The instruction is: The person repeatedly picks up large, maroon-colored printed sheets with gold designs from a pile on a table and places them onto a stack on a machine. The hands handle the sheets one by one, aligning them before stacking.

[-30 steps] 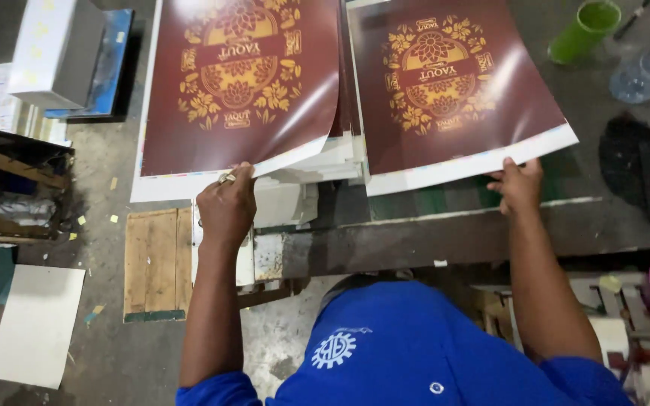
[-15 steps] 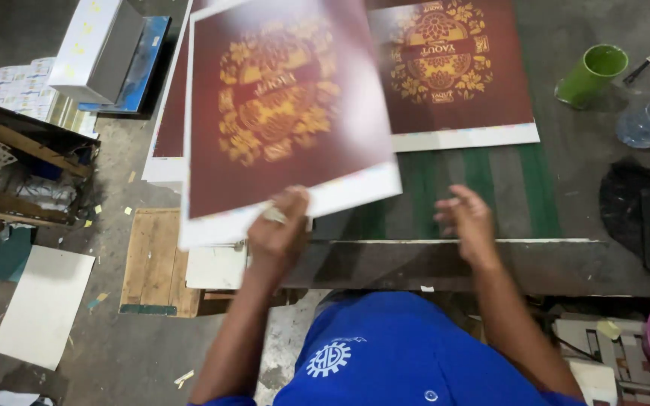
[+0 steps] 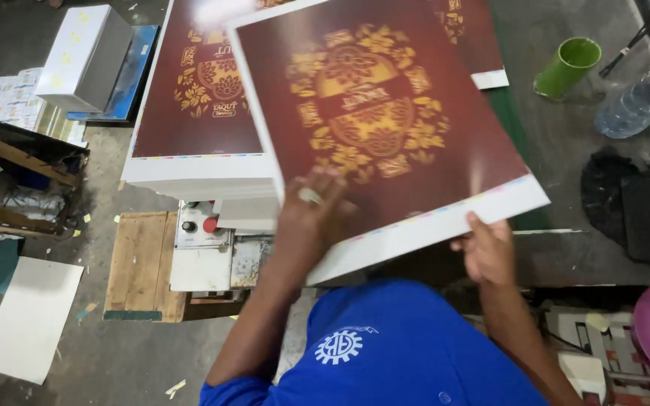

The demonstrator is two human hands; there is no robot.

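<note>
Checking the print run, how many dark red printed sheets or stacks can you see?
3: one sheet held up in both hands, one stack at left, one partly hidden behind at top right. More may be covered.

Lifted sheet: top edge cut off by the frame, gold pattern blurred.
Left hand: blurred, palm hidden against the sheet.
Right hand: fingertips hidden under the sheet.
Stack: right part hidden by the sheet.
Bottle: cut off at right.
</note>
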